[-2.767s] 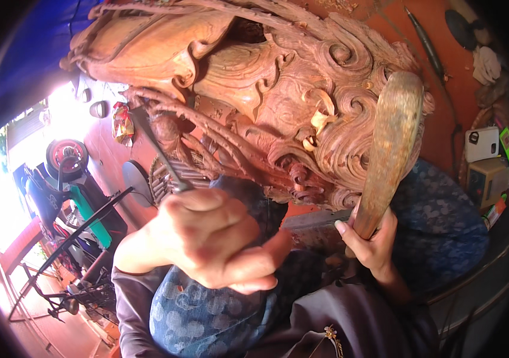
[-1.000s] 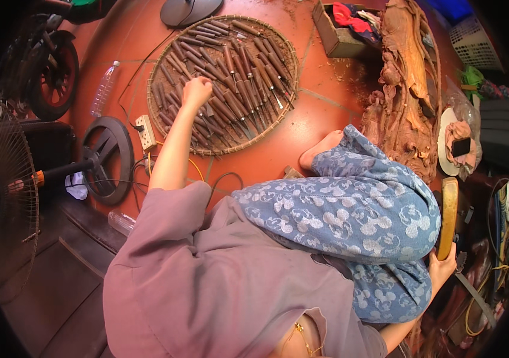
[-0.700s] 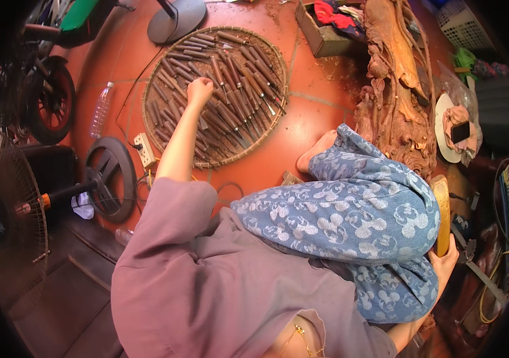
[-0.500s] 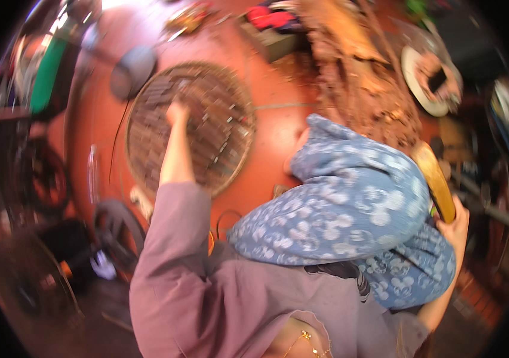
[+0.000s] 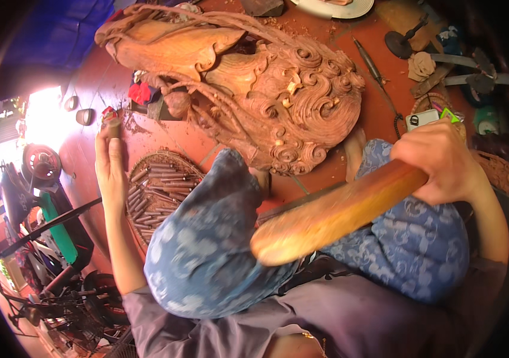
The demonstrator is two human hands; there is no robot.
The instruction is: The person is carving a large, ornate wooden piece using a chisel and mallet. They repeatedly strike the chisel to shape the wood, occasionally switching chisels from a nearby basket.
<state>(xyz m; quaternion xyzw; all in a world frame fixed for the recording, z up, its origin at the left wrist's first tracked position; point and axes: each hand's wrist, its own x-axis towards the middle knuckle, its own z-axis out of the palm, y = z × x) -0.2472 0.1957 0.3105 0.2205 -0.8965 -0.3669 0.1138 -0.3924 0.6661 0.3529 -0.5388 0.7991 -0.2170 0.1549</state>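
My right hand (image 5: 442,158) is wrapped round one end of a thick yellow-brown wooden mallet (image 5: 338,212), which slants over my lap, blurred by motion. At the left, my left hand (image 5: 110,161) is raised beside the round woven tray, its fingers pressed on a short brown rod-like tool (image 5: 113,128); most of that tool is hidden. In the tray (image 5: 197,164) lie several slim brown carving chisels (image 5: 162,185). Beyond my knees rests a large carved wood piece (image 5: 302,107) with curls and wavy ridges, wood chips on its surface.
A long dark tool with a cord (image 5: 369,62) lies on the red tiled floor right of the carving. Near my right hand are a pale phone-like device (image 5: 421,119) and a dark round-based stand (image 5: 399,45). A motorbike (image 5: 51,221) stands at the left.
My view has swung right, bringing the carving to the middle. My left hand has left the tray with a rod-like tool. My right hand has raised the mallet from beside my leg across my lap.
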